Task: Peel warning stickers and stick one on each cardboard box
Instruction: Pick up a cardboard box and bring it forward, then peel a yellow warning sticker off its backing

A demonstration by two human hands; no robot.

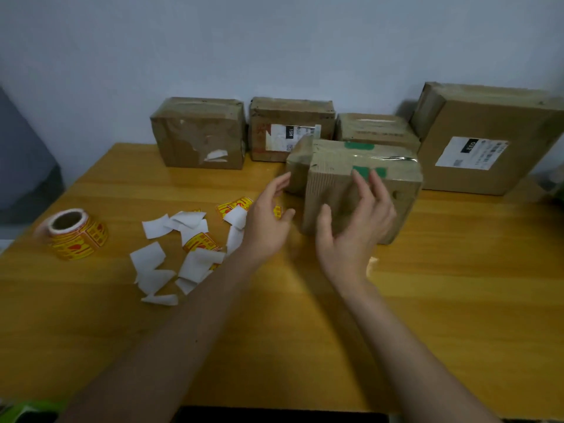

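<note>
cardboard box point(360, 184) sits mid-counter, right of the sticker roll point(77, 235). our left hand point(267, 218) and right hand point(355, 227) flank it, fingers spread, gripping nothing. no sticker visible on it yet; backing scraps point(152, 257) suggest some peeled.

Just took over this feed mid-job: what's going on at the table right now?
A person has both hands at a cardboard box with green tape on the wooden table. The left hand and right hand are open at its near side, neither gripping it. Four more boxes stand by the wall. A sticker roll and scattered backing papers lie to the left. No warning sticker shows on any box face.
</note>
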